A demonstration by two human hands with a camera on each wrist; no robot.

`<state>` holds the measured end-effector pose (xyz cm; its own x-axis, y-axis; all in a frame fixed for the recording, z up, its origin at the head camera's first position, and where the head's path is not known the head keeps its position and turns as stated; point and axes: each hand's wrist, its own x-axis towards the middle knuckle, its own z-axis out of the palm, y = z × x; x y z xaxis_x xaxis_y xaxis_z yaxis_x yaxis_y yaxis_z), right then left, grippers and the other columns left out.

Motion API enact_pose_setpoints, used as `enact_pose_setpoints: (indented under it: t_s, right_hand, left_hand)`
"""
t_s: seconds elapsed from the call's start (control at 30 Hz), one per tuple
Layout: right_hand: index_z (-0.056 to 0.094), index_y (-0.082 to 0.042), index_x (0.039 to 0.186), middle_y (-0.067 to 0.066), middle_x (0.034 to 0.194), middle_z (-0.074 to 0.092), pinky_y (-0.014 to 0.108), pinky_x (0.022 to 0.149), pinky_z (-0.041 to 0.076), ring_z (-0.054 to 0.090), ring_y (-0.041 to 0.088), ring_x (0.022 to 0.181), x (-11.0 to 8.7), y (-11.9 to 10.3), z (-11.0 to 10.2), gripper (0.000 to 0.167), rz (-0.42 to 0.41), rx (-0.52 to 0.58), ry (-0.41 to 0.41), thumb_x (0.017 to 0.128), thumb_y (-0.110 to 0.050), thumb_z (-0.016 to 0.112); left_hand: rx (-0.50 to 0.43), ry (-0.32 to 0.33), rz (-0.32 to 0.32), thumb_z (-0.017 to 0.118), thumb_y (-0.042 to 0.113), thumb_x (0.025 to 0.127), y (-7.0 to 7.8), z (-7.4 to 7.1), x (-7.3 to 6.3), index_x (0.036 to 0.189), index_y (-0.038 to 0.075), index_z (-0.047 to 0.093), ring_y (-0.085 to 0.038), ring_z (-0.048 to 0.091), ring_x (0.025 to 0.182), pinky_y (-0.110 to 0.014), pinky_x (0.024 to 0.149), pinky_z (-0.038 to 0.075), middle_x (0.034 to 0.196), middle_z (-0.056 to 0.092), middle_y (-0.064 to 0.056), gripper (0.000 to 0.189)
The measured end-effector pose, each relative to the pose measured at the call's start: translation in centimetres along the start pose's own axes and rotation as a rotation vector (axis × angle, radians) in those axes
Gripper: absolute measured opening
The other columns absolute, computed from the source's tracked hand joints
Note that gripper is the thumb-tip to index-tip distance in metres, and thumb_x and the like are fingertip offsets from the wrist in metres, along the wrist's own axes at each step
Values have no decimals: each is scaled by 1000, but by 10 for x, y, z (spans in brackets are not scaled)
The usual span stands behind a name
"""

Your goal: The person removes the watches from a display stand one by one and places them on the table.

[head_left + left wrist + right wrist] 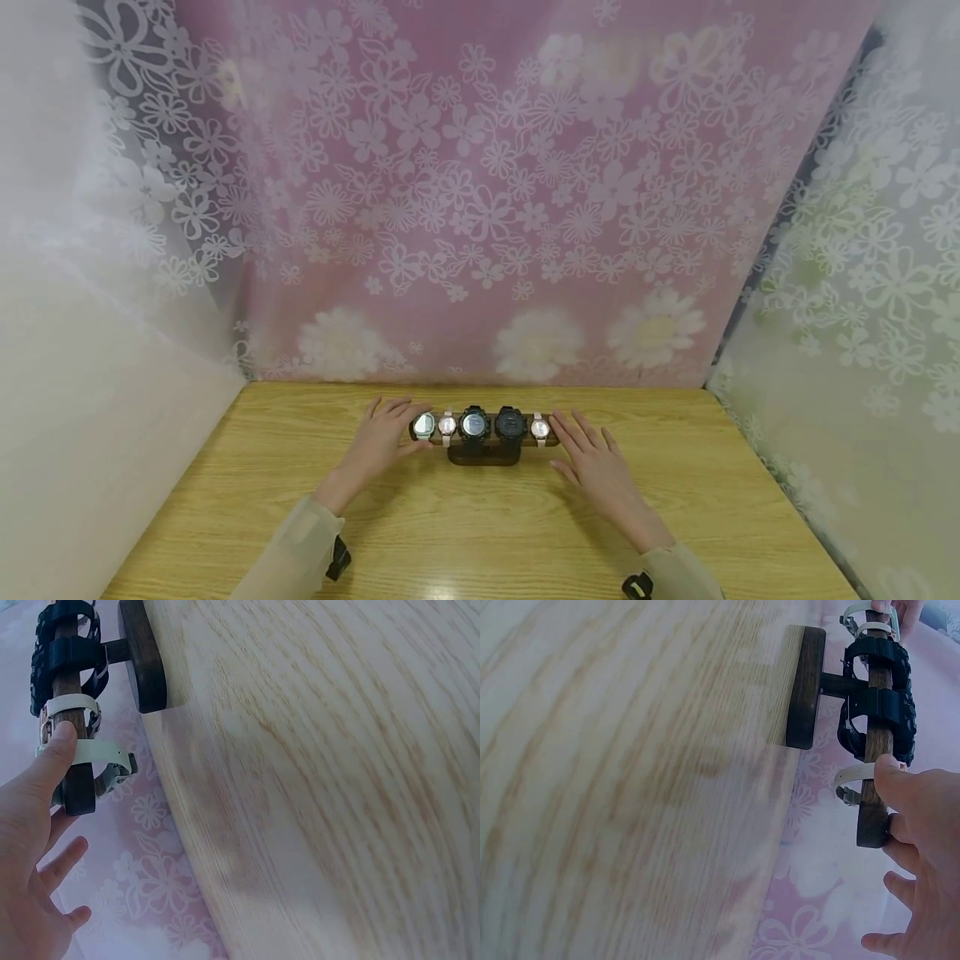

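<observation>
Toward the far edge of a wood-grain table [480, 533], a dark wooden watch stand [483, 457] is standing upright between 2 hands, its raised crossbar running from left to right and carrying 5 watches in a row. At the left end a mint watch [424, 425] is wrapping the bar, and a small pink watch [447, 426] is sitting just beside it. A bright-faced black watch [473, 423] and a dark-faced black watch [511, 424] are filling the middle, above the base, while a small pale-strapped watch [540, 428] is sitting near the right end.

The left hand [377, 442] is pinching the stand's left end, thumb on the near side and index finger on the far side; its other fingers are spreading loosely. The right hand [600, 479] is reaching to the opposite end with its fingers extended and parted, the index fingertip meeting the bar; whether its thumb is touching the wood cannot be told.

Pale sleeves [296, 542] are covering both forearms. Behind the table a pink floral sheet [487, 167] is hanging, and whitish sheets [862, 333] are flanking both sides.
</observation>
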<state>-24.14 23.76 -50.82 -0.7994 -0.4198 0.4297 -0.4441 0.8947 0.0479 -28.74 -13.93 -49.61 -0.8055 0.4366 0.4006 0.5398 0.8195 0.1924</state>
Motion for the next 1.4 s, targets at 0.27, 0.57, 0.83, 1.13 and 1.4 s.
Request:
enact_pose_setpoints:
  t_s: [0.27,0.57,0.83,1.13,1.4]
  right_hand:
    - [44,-10,154,5,161,39,66,110,36,40,34,145,1,-1,-1,72,-1,11,-2,94,-38,72]
    - [45,-7,153,8,159,42,67,109,37,40,36,144,0,-1,-2,74,-4,25,11,91,-35,75]
    - [43,-8,154,7,160,40,67,109,37,39,36,145,-1,-2,-5,74,9,45,-7,93,-34,74]
    - [43,-9,155,7,161,39,67,110,36,39,36,145,-1,-5,-5,74,20,55,-21,93,-34,74]
    - [41,-7,155,7,162,37,68,109,36,38,36,146,0,-6,-6,75,22,70,-25,93,-34,74]
  left_hand:
    - [-11,-18,-19,79,41,85,-6,-4,-4,142,17,59,-36,51,135,-67,117,22,138,64,-10,65]
    - [20,61,-25,82,37,83,-16,-15,-21,138,12,62,-38,59,124,-68,113,30,128,68,-13,64]
    - [14,134,3,86,35,79,-17,-21,-33,134,10,63,-35,65,114,-65,111,35,125,70,-10,65]
    - [34,133,36,91,32,73,-9,-24,-45,122,13,67,-33,68,108,-63,109,38,117,73,-8,58]
    - [2,131,85,93,30,69,0,-25,-56,120,13,70,-31,68,105,-63,105,43,112,73,-5,59]
